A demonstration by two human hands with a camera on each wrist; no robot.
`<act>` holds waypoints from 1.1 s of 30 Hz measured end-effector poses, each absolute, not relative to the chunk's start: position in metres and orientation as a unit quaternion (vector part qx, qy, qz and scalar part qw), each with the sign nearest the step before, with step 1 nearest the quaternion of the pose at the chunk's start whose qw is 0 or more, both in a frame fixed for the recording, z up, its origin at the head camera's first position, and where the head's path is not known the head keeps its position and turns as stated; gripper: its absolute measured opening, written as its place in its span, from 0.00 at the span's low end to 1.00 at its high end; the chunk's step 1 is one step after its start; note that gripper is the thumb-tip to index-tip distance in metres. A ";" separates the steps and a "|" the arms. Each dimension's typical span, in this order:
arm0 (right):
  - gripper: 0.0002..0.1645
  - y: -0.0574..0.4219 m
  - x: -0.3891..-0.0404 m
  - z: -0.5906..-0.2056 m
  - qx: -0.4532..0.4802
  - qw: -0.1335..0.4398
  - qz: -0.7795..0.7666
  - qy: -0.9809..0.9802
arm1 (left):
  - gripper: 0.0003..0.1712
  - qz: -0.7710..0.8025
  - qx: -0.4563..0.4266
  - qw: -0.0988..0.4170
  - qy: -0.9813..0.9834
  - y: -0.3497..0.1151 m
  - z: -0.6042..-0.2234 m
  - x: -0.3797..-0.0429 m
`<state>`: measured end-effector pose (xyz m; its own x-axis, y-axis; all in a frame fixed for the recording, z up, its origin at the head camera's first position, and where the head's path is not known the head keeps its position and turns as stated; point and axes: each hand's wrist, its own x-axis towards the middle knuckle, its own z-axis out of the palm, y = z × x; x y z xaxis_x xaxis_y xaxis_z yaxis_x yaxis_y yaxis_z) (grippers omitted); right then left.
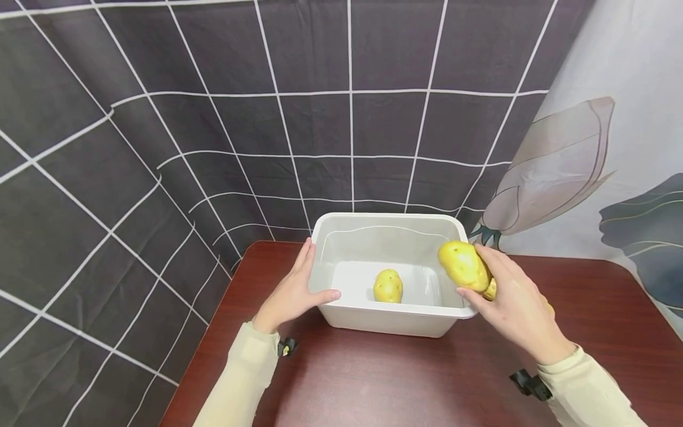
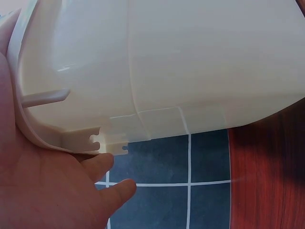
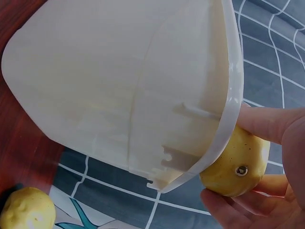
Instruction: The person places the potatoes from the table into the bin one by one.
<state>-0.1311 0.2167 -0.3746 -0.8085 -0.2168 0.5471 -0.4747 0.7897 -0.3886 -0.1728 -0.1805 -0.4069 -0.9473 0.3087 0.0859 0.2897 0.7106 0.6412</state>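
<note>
A white plastic bin [image 1: 395, 323] stands on the table, one yellow potato [image 1: 388, 286] on its floor. At its left end my left hand [image 1: 290, 290] grips the rim, the thumb laid over the front corner and the fingers along the outside. My right hand [image 1: 517, 296] holds another yellow potato [image 1: 463, 264] at the bin's right rim; in the right wrist view this potato [image 3: 238, 164] sits between thumb and fingers, beside the rim's outer edge. Behind the right hand, largely hidden, a further potato [image 3: 28, 210] lies on the table.
The reddish-brown wooden table [image 1: 368, 385] carries the bin near its back edge. A dark curtain [image 1: 315, 124] with white grid lines hangs behind and to the left. A pale curtain with a flower print [image 1: 555, 160] hangs at the right.
</note>
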 end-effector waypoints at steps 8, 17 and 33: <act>0.50 0.212 -0.130 -0.373 0.197 0.233 0.264 -0.915 | 0.69 0.339 0.162 0.011 0.927 -0.180 -0.406 -0.173; 0.48 0.208 -0.131 -0.375 0.207 0.220 0.253 -0.919 | 0.69 0.341 0.160 0.014 0.926 -0.180 -0.406 -0.172; 0.46 0.201 -0.134 -0.378 0.220 0.207 0.246 -0.921 | 0.69 0.344 0.155 0.018 0.926 -0.178 -0.404 -0.171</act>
